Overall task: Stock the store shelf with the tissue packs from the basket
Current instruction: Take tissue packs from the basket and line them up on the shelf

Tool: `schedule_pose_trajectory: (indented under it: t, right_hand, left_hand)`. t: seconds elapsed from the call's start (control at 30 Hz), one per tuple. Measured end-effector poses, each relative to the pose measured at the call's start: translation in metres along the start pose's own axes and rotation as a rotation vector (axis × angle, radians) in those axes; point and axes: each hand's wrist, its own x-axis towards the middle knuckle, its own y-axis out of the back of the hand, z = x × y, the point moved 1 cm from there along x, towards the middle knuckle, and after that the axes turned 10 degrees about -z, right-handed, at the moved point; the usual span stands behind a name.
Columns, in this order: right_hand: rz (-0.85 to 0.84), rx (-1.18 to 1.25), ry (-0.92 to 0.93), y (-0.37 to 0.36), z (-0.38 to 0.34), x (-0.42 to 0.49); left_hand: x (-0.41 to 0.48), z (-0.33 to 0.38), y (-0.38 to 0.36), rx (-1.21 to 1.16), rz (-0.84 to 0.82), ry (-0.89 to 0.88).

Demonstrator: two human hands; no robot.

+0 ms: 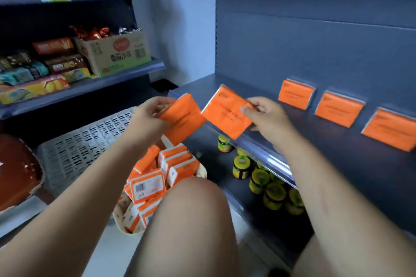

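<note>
My left hand point(147, 113) grips an orange tissue pack point(183, 122) above the basket. In my right hand point(266, 116) a second orange tissue pack point(226, 110) is pinched at its right end, held over the front left part of the dark blue shelf point(315, 141). Three orange packs stand in a row against the shelf's back: one point(295, 94), another point(338, 109) and a third point(390, 129). The basket point(203, 172) below my hands holds several more orange and white tissue packs point(157, 177), partly hidden by my knee.
Yellow-lidded jars point(261, 177) fill the lower shelf under the tissue shelf. A grey perforated plastic crate point(85, 144) lies left of the basket. Snack packets and a cardboard box point(117, 53) sit on the left-hand shelves. My bare knee point(193, 220) is in front of the basket.
</note>
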Motion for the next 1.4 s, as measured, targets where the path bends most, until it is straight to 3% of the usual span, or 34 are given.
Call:
schedule_pose_trajectory:
  t: [0.33,0.6,0.9,1.17,1.4]
  right_hand:
    - [0.426,-0.043,-0.079,0.177,0.005,-0.104]
    - [0.533,-0.191,-0.241,0.245,0.029,-0.173]
    - [0.586,-0.553,-0.296,0.273,0.047,-0.171]
    - [0.482,-1.166,-0.376,0.282,0.078,-0.119]
    - [0.615,-1.370,-0.397,0.291,0.088,-0.102]
  left_hand:
    - [0.048,0.075,-0.176,-0.160,-0.232,-0.162]
    - [0.057,0.090,-0.290,-0.329,-0.422,-0.081]
    - [0.079,0.064,-0.326,-0.347,-0.518,-0.019]
    - [0.099,0.052,-0.349,-0.367,-0.519,0.022]
    - [0.113,0.041,-0.361,-0.301,-0.549,0.009]
